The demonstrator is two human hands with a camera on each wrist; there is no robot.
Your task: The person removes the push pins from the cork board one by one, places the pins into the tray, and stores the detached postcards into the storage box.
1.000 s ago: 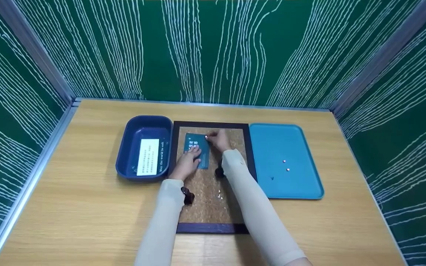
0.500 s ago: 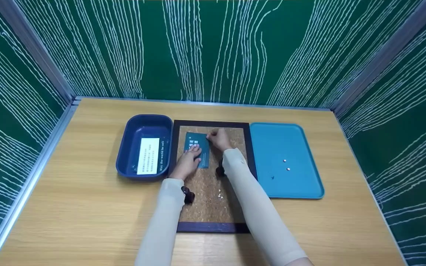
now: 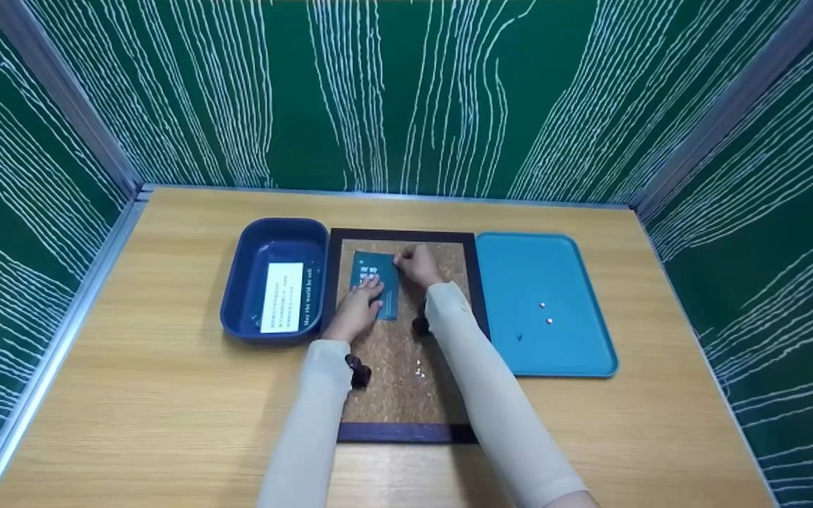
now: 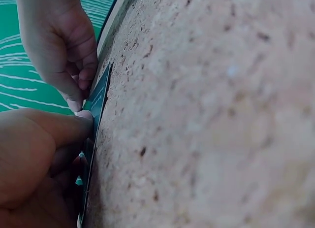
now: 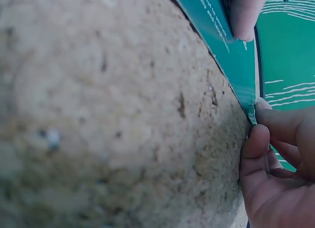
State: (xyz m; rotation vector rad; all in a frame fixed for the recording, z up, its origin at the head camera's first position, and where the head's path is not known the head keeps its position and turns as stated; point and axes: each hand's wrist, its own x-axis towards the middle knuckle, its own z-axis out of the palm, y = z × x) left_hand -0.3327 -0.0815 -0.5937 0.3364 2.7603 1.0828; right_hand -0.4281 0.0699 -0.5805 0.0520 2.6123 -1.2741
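A teal card (image 3: 387,300) with white print lies on a cork board (image 3: 385,395) in a dark frame. Across its lower left part my left hand (image 3: 358,307) presses with extended fingers, holding it flat. At the card's upper right corner my right hand (image 3: 420,267) pinches a small thumbtack between thumb and fingertips, which hide it. In the right wrist view, the right thumb (image 5: 257,139) and index finger (image 5: 280,120) meet right at the card's corner. From the left wrist view, the card (image 4: 100,97) shows edge-on against the cork.
Left of the board stands a blue bin (image 3: 236,296) holding a white printed card (image 3: 282,298). At the right, a turquoise tray (image 3: 555,268) carries a few tacks (image 3: 549,321). Several clear shiny bits (image 3: 419,370) sit on the cork below the hands.
The pinkish tack head visible at my right fingertips a second ago is now covered by the fingers. Both hands have stayed in nearly the same place, and the card has not moved.
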